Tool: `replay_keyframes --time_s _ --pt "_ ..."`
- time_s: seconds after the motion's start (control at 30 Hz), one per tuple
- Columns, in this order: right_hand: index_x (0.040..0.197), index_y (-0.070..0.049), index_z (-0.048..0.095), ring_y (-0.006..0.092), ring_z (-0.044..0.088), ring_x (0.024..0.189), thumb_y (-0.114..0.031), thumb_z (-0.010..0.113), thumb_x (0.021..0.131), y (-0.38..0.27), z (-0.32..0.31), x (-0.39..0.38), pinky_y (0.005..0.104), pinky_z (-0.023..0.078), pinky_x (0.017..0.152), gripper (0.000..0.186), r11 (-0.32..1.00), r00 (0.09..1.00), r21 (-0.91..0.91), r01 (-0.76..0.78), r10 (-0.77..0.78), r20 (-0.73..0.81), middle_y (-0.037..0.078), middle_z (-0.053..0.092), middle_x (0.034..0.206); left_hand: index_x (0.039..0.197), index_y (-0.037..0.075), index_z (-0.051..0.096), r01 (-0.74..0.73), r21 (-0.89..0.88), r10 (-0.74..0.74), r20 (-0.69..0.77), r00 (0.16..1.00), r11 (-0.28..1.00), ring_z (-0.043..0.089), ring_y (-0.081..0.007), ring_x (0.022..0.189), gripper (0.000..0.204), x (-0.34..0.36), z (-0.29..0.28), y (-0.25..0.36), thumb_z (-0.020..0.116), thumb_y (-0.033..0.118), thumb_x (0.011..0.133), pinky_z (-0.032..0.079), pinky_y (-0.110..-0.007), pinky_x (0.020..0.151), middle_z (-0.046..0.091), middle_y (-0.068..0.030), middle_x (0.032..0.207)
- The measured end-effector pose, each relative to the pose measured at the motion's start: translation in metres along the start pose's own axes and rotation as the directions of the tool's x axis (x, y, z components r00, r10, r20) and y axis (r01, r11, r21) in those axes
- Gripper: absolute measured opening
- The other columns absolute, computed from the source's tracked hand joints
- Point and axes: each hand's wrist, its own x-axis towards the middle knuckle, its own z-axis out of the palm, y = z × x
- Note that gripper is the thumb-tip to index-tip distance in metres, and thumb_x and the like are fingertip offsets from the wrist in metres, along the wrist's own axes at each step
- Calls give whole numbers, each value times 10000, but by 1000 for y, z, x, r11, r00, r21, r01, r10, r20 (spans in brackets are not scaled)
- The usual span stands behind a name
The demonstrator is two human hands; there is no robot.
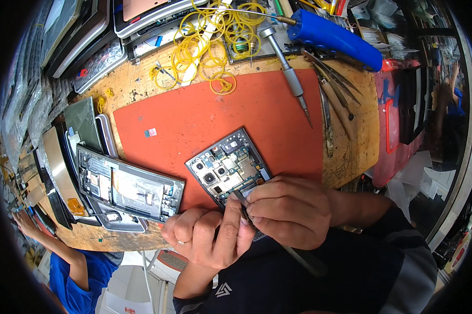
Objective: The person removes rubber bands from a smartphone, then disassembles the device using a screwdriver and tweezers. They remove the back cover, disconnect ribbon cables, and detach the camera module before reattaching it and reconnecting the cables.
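An opened smartphone (pixel 231 166) lies tilted on the orange mat, its circuit board and camera lenses bare. My left hand (pixel 210 235) is closed at its lower left edge, the index fingertip on the phone's inside. Bent fingers of my right hand (pixel 291 209) pinch a slim metal tool (pixel 299 257) over the phone's lower half. The tool's tip comes down beside my left index finger; its exact kind is unclear. Both hands cover the phone's lower end. Left of them lies a second phone frame (pixel 134 186) with its inside exposed.
An orange mat (pixel 278 99) covers the wooden bench. A screwdriver (pixel 289 73), a blue power tool (pixel 335 39) and slim hand tools (pixel 335 99) lie at the right. Yellow rubber bands (pixel 204 39) sit at the back. Another person's arm (pixel 53 243) reaches in at lower left.
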Motion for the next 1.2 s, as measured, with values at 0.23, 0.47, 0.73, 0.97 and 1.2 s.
replay_keyframes --time_s 0.23,0.47,0.73,0.97,1.2 --pt "876 47 610 289 687 824 -57 709 845 0 1 1 371 609 674 147 1000 1000 -18 -8 8 -6 149 641 906 1087 120 847 -8 -9 8 5 1000 1000 515 -214 877 336 2 -1 -1 721 339 864 352 -406 836 519 21 796" --pt "867 52 605 290 690 813 -53 714 838 2 2 -1 368 608 660 153 1000 999 7 26 -26 -37 155 641 897 1115 112 845 -8 -13 8 -11 1000 1000 509 -211 868 357 -1 1 0 716 338 870 351 -402 835 519 23 774" --pt "851 49 598 287 691 812 -51 710 837 2 1 1 359 611 644 151 1000 1000 -4 22 -22 -14 154 639 896 1113 110 847 -14 -20 14 -15 1000 1000 507 -215 864 355 -1 1 -1 714 329 867 357 -402 832 517 22 769" --pt "852 50 600 287 692 809 -57 711 826 3 1 0 359 621 656 157 999 999 -17 30 -31 -24 157 641 900 1101 114 849 -5 -21 5 -14 1000 1000 505 -220 868 345 -1 2 0 721 326 861 352 -400 825 515 21 765" --pt "862 55 601 290 696 811 -53 712 824 3 2 0 362 620 659 160 1000 999 -4 27 -27 -37 158 642 902 1110 115 849 -6 -25 6 -14 1000 1000 503 -220 871 350 -1 2 -1 722 321 857 351 -399 827 510 22 764"
